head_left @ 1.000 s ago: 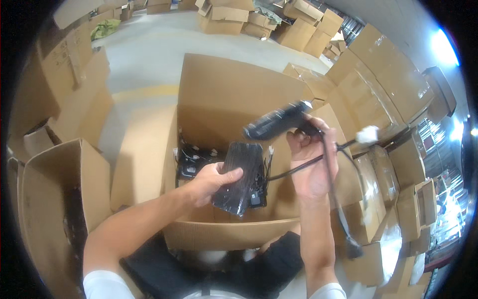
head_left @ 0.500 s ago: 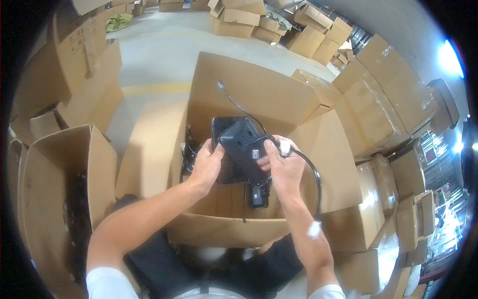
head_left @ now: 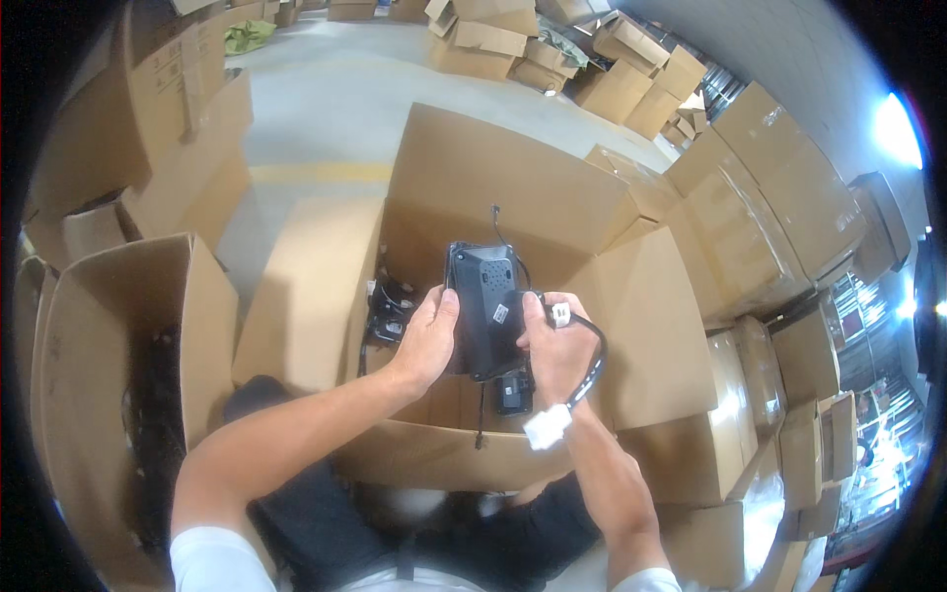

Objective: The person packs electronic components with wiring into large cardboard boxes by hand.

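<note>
A green sack (head_left: 248, 37) lies at the upper left of the frame on the grey floor (head_left: 326, 99), which a yellow stripe (head_left: 321, 173) crosses left of centre. Open cartons (head_left: 478, 46) cluster near top centre. Taped boxes (head_left: 742, 222) are stacked at the right; a light (head_left: 900, 130) glares at the upper right.

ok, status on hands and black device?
Left hand and right hand on black device, opposite edges. Device above open carton. Possible snag: white connector dangling near right hand.

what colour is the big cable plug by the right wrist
The plug is white; the head view shows it best.
</note>
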Motion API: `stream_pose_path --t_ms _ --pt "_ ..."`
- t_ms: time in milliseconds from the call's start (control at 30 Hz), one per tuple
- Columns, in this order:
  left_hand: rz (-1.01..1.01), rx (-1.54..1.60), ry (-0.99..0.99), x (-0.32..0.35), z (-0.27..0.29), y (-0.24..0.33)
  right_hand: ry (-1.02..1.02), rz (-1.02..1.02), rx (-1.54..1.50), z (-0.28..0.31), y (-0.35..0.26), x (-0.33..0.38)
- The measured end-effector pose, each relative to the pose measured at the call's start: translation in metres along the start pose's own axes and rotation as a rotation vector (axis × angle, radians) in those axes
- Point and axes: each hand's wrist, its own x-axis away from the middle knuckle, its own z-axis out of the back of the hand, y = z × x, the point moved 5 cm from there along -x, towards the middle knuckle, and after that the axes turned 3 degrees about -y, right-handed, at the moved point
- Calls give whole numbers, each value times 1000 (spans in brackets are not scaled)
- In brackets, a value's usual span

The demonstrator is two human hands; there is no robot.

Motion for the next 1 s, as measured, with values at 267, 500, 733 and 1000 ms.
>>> stream_pose_path --t_ms 267,500,733,1000 --pt "-16 10 -30 5 -4 5 26 -23 -12 -2 1 0" --pt "43 42 -64 10 -7 2 30 -16 -11 -1 3 -1" --pt "79 130 -89 13 -12 7 30 -53 -5 -3 4 4" --pt "12 -114 10 10 -3 12 -53 -72 -27 -9 10 4"
